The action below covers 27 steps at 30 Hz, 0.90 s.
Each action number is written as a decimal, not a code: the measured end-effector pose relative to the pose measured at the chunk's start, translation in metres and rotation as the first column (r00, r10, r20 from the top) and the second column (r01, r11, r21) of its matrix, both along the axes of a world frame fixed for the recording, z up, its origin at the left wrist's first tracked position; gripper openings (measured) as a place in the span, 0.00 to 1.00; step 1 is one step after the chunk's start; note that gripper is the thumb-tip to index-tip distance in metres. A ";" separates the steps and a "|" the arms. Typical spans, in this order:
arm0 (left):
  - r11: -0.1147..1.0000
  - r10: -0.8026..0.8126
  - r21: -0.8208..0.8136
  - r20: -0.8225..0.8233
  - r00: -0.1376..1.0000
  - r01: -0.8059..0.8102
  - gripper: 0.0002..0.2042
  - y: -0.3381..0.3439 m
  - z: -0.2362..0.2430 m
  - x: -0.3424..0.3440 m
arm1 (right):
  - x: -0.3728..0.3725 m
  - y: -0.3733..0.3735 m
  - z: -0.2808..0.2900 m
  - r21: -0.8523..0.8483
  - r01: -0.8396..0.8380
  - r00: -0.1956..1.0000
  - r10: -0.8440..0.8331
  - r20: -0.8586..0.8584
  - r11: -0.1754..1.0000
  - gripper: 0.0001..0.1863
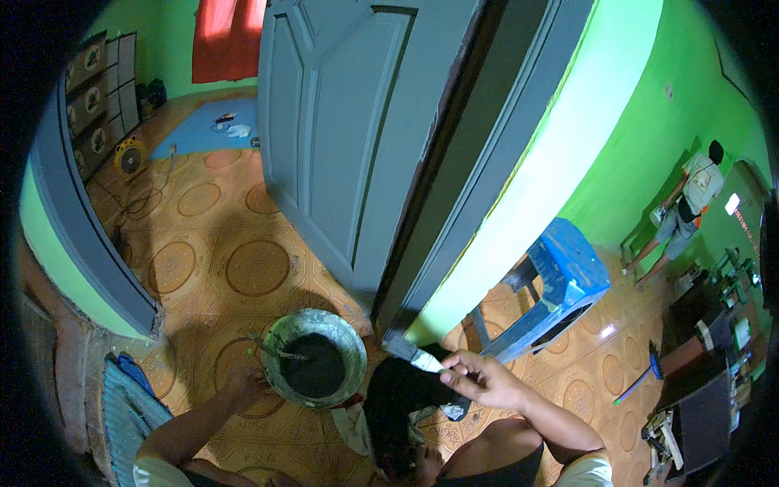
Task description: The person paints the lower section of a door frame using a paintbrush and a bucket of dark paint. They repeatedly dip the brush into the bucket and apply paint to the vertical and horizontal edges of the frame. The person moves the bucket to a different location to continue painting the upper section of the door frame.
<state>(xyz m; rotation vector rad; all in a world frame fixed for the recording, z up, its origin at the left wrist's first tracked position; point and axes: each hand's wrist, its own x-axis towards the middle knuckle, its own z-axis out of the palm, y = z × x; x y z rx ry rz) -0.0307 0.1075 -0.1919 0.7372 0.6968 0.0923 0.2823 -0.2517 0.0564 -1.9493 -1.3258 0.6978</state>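
In my right hand (487, 381) a paintbrush (426, 359) is pinched by its pale handle. Its grey-smeared bristles point left, at the foot of the grey door frame (462, 211). Low on my left, a paint-spattered bucket (355, 345) holds dark grey paint (312, 369), with a stick-like tool (284, 354) resting in it. My left hand (253, 388) grips the near left side of the bucket, though its fingers are dim and partly hidden. Beside the frame stands the grey panelled door (333, 130), swung inward.
A blue plastic stool (572, 268) stands beyond the bright green wall edge (600, 105). Farther right, another person (694, 195) stands by the green wall. Dark cloth (406, 406) lies near my legs. Through the doorway are a blue mat (203, 130) and a yellow fan (130, 157).
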 end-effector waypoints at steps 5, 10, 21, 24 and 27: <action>1.000 -0.007 -0.002 0.032 0.999 0.008 0.13 -0.001 -0.005 0.008 | -0.048 0.005 0.023 0.013 0.031 0.983 -0.028 -0.179 0.999 0.12; 1.000 -0.002 -0.006 0.057 0.998 0.002 0.12 0.009 -0.004 0.020 | -0.058 0.017 -0.006 0.161 -0.068 0.954 0.111 -0.278 0.985 0.13; 0.974 0.190 0.104 0.090 0.978 -0.199 0.10 0.031 0.079 -0.026 | 0.037 0.064 -0.102 -0.048 -0.227 0.886 0.227 0.404 0.973 0.15; 0.955 0.272 0.102 0.067 0.960 -0.278 0.10 0.009 0.129 -0.053 | 0.049 0.064 -0.096 0.033 -0.264 0.831 0.209 0.516 0.964 0.16; 0.935 0.346 0.072 0.029 0.938 -0.348 0.09 -0.025 0.195 -0.080 | 0.024 0.032 -0.084 -0.236 -0.136 0.843 0.237 0.482 0.962 0.16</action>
